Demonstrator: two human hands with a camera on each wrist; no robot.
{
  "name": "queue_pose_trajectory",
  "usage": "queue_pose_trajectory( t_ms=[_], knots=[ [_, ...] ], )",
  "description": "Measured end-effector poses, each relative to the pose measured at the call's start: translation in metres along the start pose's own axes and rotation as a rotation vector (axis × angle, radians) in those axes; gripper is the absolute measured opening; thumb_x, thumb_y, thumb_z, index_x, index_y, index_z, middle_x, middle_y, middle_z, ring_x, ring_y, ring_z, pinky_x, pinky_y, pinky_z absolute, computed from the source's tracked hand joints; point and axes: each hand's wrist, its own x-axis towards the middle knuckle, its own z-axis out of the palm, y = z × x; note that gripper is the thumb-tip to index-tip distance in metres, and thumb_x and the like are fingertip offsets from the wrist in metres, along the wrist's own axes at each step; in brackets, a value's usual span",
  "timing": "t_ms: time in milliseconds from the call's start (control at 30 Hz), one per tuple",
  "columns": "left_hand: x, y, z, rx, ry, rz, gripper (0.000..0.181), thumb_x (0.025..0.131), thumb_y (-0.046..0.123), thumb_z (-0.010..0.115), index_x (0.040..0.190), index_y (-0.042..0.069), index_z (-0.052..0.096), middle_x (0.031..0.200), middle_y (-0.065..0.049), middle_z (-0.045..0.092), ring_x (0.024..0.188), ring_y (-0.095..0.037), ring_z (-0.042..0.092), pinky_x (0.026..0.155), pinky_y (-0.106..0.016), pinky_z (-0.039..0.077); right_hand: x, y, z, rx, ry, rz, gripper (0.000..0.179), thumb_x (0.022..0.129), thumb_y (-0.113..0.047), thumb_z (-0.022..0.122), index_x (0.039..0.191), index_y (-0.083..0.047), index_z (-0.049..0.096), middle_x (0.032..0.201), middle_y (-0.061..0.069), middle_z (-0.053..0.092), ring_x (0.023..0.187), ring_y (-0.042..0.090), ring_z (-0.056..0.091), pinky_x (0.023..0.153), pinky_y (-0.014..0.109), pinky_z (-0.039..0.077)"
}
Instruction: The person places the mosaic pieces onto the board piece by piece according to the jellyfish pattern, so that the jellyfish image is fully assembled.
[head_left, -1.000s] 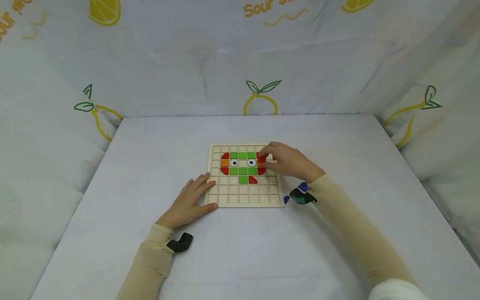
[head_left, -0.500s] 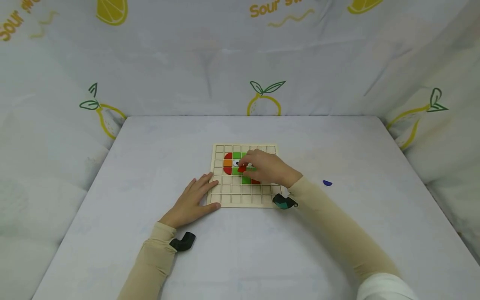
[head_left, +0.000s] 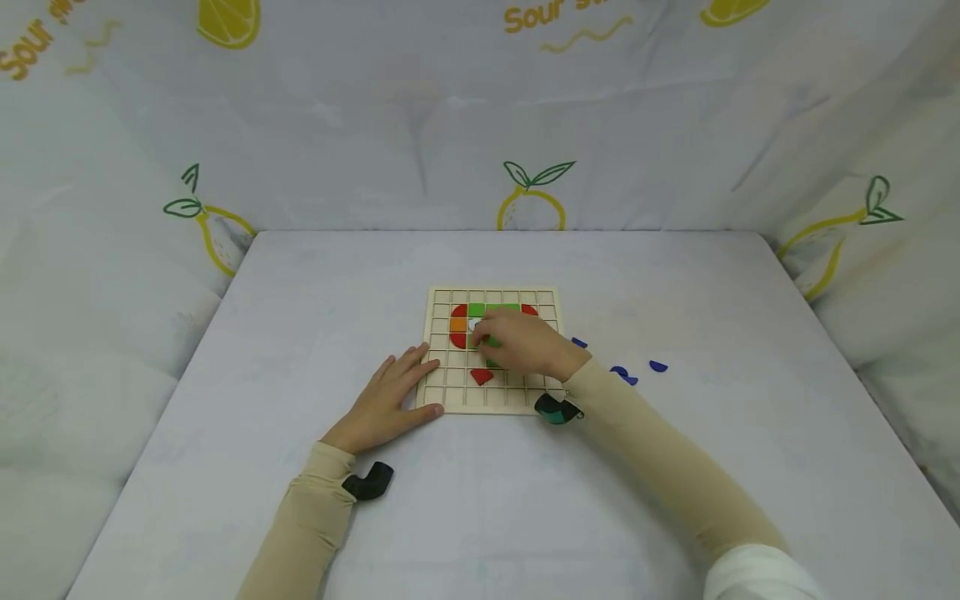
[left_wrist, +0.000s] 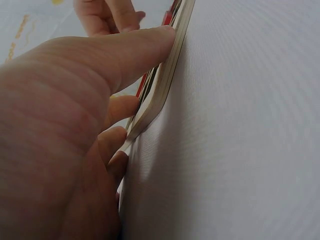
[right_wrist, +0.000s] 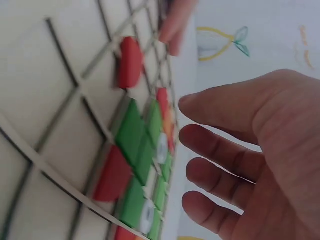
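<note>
A wooden grid board [head_left: 457, 398] lies on the table, with green squares [head_left: 477, 310], an orange square [head_left: 458, 325] and red rounded corner pieces [head_left: 458, 341] set in it. One loose red quarter-round piece [head_left: 482, 377] rests askew on the grid below the green ones. Just above the board hovers my right hand [head_left: 519, 340], fingers loosely bent; the right wrist view shows nothing in its grasp. It hides part of the pattern from the head camera. My left hand [head_left: 384, 406] rests at the board's left side, thumb on the front corner and fingers spread along the edge.
Several blue half-round pieces [head_left: 658, 366] are scattered on the white table [head_left: 480, 500] right of the board. A lemon-print cloth [head_left: 337, 150] hangs behind the table and along its sides.
My right hand moved left across the board with a red piece pinched, then let it go; that piece now lies on the grid. The left hand stays put on the board.
</note>
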Motion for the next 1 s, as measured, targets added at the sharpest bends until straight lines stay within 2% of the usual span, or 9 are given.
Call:
queue_pose_trajectory(
  t_ms=[133,267,400,567,733,1000],
  knots=[
    [0.0,0.001,-0.001,0.002,0.0,-0.004,0.075,0.092,0.045,0.07,0.155,0.015,0.042,0.171,-0.004,0.021,0.159,-0.027,0.015,0.132,-0.048,0.007,-0.006,-0.003,-0.005,-0.016,-0.032,0.008,0.02,0.096,-0.029,0.069,0.112,-0.018,0.075,0.114,-0.002,0.069,0.108,0.017,0.061,0.09,0.035,0.058],
    [-0.001,0.003,-0.002,0.003,-0.005,-0.018,0.075,0.092,0.045,0.071,0.155,0.015,0.042,0.171,-0.003,0.021,0.16,-0.026,0.015,0.132,-0.048,0.007,-0.009,-0.01,0.004,-0.088,-0.101,-0.017,0.032,0.092,-0.04,0.073,0.117,-0.019,0.073,0.107,-0.004,0.068,0.098,0.014,0.058,0.085,0.03,0.056],
    [-0.002,0.003,-0.003,0.006,-0.002,-0.018,0.075,0.092,0.044,0.071,0.155,0.015,0.042,0.171,-0.004,0.021,0.16,-0.026,0.015,0.132,-0.048,0.007,-0.009,-0.017,0.011,-0.143,-0.103,-0.027,0.027,0.094,-0.033,0.073,0.116,-0.018,0.074,0.104,-0.002,0.069,0.092,0.014,0.057,0.081,0.028,0.056],
    [-0.002,0.003,-0.002,-0.005,-0.002,-0.024,0.075,0.092,0.044,0.072,0.155,0.015,0.043,0.171,-0.003,0.021,0.16,-0.026,0.015,0.132,-0.047,0.007,-0.007,-0.021,0.014,-0.142,-0.103,-0.021,0.023,0.095,-0.026,0.071,0.116,-0.018,0.075,0.106,-0.002,0.07,0.094,0.014,0.058,0.085,0.029,0.057],
    [-0.002,0.001,0.0,0.0,0.002,-0.017,0.075,0.092,0.045,0.071,0.155,0.016,0.043,0.171,-0.003,0.021,0.16,-0.026,0.015,0.132,-0.048,0.008,-0.006,-0.024,0.014,-0.131,-0.116,-0.011,0.025,0.095,-0.029,0.071,0.117,-0.018,0.073,0.112,-0.001,0.069,0.099,0.015,0.058,0.087,0.029,0.057],
    [-0.001,0.002,-0.001,-0.007,-0.004,-0.019,0.075,0.092,0.044,0.071,0.155,0.015,0.042,0.171,-0.002,0.021,0.16,-0.025,0.015,0.132,-0.047,0.006,-0.005,-0.024,0.013,-0.133,-0.118,-0.031,0.021,0.095,-0.027,0.07,0.113,-0.017,0.072,0.108,0.0,0.068,0.094,0.015,0.057,0.083,0.027,0.057]
  ],
)
